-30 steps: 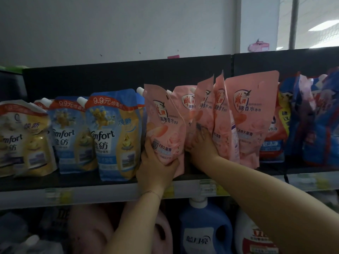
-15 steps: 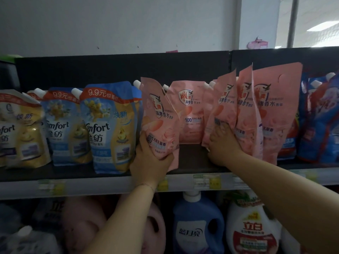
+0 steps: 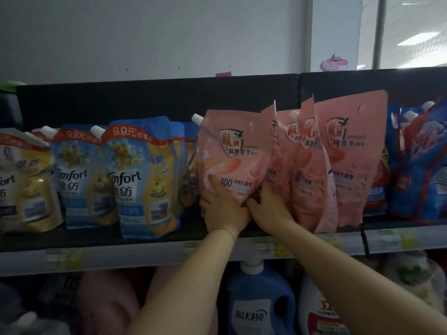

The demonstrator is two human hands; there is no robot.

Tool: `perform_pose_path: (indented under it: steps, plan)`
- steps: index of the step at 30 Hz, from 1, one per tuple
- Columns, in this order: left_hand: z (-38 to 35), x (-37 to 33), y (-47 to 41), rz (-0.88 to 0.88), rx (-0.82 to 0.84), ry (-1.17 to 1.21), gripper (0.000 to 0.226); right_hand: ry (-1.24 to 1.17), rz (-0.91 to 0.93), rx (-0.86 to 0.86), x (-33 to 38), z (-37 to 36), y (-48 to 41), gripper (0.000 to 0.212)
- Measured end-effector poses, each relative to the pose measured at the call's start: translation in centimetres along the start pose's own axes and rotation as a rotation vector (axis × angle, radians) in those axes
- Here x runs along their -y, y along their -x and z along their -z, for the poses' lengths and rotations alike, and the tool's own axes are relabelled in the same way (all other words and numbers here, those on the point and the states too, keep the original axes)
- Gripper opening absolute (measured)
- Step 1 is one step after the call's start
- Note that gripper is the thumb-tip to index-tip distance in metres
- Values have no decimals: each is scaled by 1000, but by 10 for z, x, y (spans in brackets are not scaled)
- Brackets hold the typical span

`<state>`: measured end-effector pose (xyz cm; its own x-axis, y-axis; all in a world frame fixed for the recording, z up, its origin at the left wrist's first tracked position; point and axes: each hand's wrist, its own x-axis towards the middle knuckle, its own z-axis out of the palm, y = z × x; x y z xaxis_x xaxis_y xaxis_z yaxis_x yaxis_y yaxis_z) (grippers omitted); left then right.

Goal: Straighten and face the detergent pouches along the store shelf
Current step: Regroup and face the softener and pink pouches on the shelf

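On the dark shelf [image 3: 96,238] below a white wall [image 3: 145,32], the front pink pouch [image 3: 237,153] stands upright. The left hand [image 3: 222,211] pinches its lower corner with its fingers; the right hand's [image 3: 269,210] fingers hide behind it, grip unclear.

The pink pouches [image 3: 235,160] are smooth plastic film with a soft sheen. The shelf [image 3: 96,238] looks matt black.

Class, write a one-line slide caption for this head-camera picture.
Left hand grips a front-facing pink pouch on the shelf; right hand touches the tilted pink pouches beside it.
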<state>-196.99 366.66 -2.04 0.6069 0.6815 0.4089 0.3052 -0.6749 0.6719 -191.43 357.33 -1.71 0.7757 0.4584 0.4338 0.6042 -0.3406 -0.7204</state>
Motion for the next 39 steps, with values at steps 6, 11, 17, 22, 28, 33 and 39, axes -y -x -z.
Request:
perform_pose_path:
  steps: [6, 11, 17, 22, 28, 33, 39]
  plan:
    - [6, 17, -3, -164, 47, 235, 107, 176, 156, -258, -7, -7, 12, 16]
    - [4, 18, -3, -203, 0, 325, 79, 85, 160, -285, -7, -7, 15, 29]
    - [8, 20, -9, 30, -121, 555, 36, 43, -69, -155, -3, -2, 7, 52]
    - [6, 19, -9, 4, -101, 457, 40, 7, -5, -101, -2, -5, 13, 76]
    - [8, 18, -7, 26, 11, 501, 57, -44, -6, -84, -4, -4, 9, 76]
    - [5, 20, -8, 5, -11, 507, 44, 75, -62, -195, -5, -12, 3, 62]
    - [0, 22, -9, -3, -59, 442, 49, 192, -104, -339, -1, -16, 10, 65]
